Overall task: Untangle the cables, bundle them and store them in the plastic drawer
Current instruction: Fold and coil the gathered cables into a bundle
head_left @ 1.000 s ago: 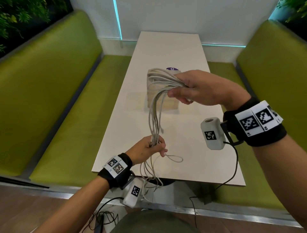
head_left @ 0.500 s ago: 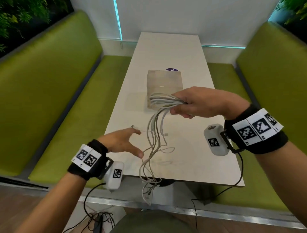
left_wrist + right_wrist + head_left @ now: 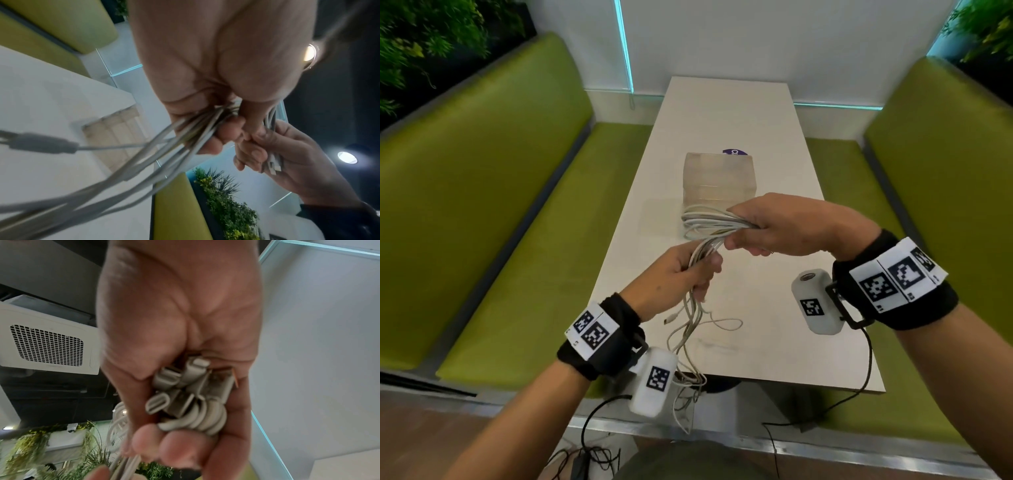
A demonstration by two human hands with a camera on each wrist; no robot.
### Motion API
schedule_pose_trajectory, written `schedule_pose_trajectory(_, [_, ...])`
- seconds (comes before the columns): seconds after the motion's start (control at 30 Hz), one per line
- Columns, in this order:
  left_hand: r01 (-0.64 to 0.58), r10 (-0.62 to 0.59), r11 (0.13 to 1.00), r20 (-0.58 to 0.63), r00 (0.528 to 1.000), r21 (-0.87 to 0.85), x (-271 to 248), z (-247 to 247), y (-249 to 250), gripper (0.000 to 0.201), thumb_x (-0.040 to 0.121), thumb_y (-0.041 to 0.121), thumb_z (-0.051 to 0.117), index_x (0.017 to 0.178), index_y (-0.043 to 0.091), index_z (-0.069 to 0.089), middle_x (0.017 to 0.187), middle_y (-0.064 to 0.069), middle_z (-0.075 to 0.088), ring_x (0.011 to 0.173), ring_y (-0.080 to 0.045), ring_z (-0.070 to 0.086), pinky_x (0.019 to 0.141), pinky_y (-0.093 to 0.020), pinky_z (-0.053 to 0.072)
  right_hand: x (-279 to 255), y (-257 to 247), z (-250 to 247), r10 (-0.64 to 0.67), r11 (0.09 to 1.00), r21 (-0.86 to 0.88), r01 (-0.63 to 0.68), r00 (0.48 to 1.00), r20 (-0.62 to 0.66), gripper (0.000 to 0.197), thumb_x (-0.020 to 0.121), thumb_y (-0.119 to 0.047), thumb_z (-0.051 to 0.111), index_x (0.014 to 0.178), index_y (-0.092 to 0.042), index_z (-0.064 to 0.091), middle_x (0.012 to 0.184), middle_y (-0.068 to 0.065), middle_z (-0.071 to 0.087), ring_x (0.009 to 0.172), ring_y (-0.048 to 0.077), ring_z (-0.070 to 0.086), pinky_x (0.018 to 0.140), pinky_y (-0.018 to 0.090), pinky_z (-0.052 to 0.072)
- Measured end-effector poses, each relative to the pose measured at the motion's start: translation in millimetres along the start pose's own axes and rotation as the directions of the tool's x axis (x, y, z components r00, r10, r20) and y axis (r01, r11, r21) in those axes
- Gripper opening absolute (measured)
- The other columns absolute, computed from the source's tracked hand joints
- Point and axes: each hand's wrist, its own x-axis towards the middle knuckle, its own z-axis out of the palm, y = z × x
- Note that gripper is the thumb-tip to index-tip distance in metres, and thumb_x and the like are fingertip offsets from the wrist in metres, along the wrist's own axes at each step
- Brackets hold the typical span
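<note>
Left grip [image 3: 674,277] curled round cables [image 3: 698,298] mid-length; loose tails hang below fist, trail over near worktop [image 3: 756,342] edge. Right grip [image 3: 784,226] just beside, above-right, clamped on coiled loops plus connector ends [image 3: 185,389] bunched in palm. Coil sticks out left of right fist, in front of plastic drawer [image 3: 717,178] standing mid-worktop.
</note>
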Motion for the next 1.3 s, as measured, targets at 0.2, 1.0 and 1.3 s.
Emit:
schedule_pose_trajectory(0.2, [0.159, -0.152, 0.891, 0.052, 0.987, -0.425, 1, -6, -8, 0.046, 0.09, 0.05, 0.033, 0.078, 0.011, 0.054, 0.057, 0.005, 0.037, 0.053, -0.013, 0.041, 0.059, -0.025, 0.042, -4, 7, 2, 0.0, 0.994, 0.109, 0.012, 0.995, -0.103, 0.029, 0.096, -0.027, 0.051, 0.068, -0.027, 0.047, 0.057, -0.008, 0.052, 0.051, 0.006, 0.047, 0.054, 0.017, 0.039])
schedule_pose_trajectory(1.0, [-0.053, -0.211, 0.804, -0.367, 0.906, -0.593, 5, 7, 4, 0.054, 0.088, 0.055, 0.037, 0.136, 0.03, 0.041, 0.111, -0.005, 0.065, 0.096, -0.02, 0.066, 0.073, -0.045, 0.055, 41, -6, 97, 0.126, 0.904, 0.425, -0.051, 0.98, -0.152, 0.016, 0.088, -0.03, 0.065, 0.088, -0.015, 0.059, 0.081, 0.003, 0.056, 0.064, 0.014, 0.057, 0.058, 0.019, 0.045])
schedule_pose_trajectory(1.3, [-0.109, -0.163, 0.895, -0.545, 0.822, -0.432, 15, 7, 6, 0.019, 0.082, 0.004, 0.069, 0.099, 0.011, 0.067, 0.073, -0.001, 0.067, 0.075, -0.016, 0.067, 0.068, -0.027, 0.054, 41, -13, 98, 0.112, 0.907, 0.419, -0.038, 0.982, -0.152, 0.021, 0.088, -0.017, 0.057, 0.071, -0.028, 0.049, 0.073, 0.002, 0.055, 0.07, 0.015, 0.051, 0.057, 0.025, 0.041])
